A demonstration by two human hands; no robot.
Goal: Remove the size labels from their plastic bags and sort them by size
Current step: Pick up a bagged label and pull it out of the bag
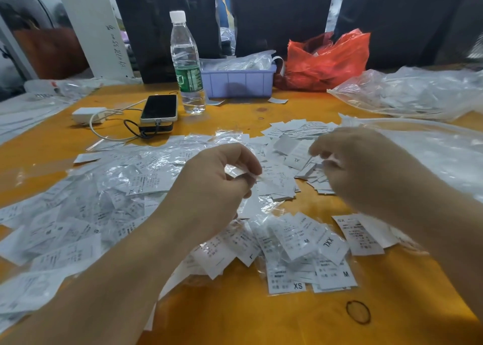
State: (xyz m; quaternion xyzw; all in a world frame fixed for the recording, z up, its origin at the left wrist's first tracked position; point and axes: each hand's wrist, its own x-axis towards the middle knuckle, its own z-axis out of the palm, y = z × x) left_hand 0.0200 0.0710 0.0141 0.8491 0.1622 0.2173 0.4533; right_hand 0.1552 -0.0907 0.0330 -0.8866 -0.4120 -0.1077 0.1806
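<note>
Nearest the camera, the left forearm (99, 274) crosses a drift of crinkled clear bags (86, 214) packed with flat white labels, kept close probably for easy reach. The left hand (209, 187) pinches a small glossy bag (239, 173) between thumb and curled fingers, seemingly to empty it. The right hand (366, 167), motion-blurred with fingers curled, hovers over loose labels (295, 156) in small stacks; whether it grips one cannot be told.
</note>
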